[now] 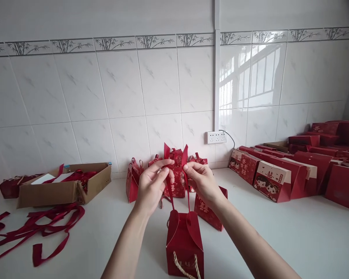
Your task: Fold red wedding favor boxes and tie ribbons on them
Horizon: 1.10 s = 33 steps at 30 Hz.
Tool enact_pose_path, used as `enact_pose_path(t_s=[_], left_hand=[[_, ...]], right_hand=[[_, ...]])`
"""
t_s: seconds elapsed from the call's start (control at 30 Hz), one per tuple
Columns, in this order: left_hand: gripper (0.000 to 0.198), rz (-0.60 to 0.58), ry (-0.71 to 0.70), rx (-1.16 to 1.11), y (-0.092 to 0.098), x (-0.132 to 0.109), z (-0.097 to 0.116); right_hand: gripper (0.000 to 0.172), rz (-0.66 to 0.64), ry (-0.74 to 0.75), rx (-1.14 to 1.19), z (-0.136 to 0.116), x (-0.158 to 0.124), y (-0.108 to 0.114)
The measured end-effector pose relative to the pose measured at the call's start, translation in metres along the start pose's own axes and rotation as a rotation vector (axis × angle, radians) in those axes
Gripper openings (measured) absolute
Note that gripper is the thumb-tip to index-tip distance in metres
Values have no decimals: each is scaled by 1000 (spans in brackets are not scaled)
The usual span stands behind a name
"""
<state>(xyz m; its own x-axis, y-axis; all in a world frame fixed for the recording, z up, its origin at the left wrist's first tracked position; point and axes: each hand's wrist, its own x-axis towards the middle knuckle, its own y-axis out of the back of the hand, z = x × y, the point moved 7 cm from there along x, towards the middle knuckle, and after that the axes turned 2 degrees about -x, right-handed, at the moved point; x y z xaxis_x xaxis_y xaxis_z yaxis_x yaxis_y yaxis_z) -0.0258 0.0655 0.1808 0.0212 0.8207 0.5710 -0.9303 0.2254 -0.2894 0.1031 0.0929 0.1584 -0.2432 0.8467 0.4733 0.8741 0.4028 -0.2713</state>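
Red ribbon (185, 155) rising from the top of the rope-handled gift box (184, 241), my left hand (152, 186) and right hand (202, 180) each pinching one tail; I'd keep tension even, gentle, so the box stays square.

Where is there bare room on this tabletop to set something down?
Two patches of tabletop: on the left, between the loose ribbons and your left forearm; on the right, between your right forearm and the rows of boxes. It's crowded behind your hands, where red boxes stand, around the cardboard box, and between your forearms, where the rope-handled box sits.
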Motion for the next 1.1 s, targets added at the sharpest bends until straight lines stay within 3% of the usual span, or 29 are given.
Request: enact_pose_path(t_s=[0.1, 0.3, 0.5, 0.7, 0.9, 1.0, 1.1], left_hand=[[23, 12, -13, 109, 0, -2, -1], [28, -75, 40, 186, -6, -8, 3], [50, 28, 57, 138, -11, -11, 7], [30, 66, 78, 157, -10, -11, 6], [24, 191, 42, 124, -2, -15, 21], [26, 179, -4, 138, -2, -18, 28], [25, 111, 62, 211, -5, -18, 20]], right_hand=[[29, -46, 19, -44, -2, 1, -4], [24, -172, 21, -9, -13, -4, -13], [19, -179, -46, 101, -15, -7, -10], [19, -245, -41, 154, -20, -10, -20], [20, -170, -27, 125, -22, -13, -20], [21, -155, 3, 115, -23, -13, -20], [20, -188, 40, 112, -24, -14, -22]])
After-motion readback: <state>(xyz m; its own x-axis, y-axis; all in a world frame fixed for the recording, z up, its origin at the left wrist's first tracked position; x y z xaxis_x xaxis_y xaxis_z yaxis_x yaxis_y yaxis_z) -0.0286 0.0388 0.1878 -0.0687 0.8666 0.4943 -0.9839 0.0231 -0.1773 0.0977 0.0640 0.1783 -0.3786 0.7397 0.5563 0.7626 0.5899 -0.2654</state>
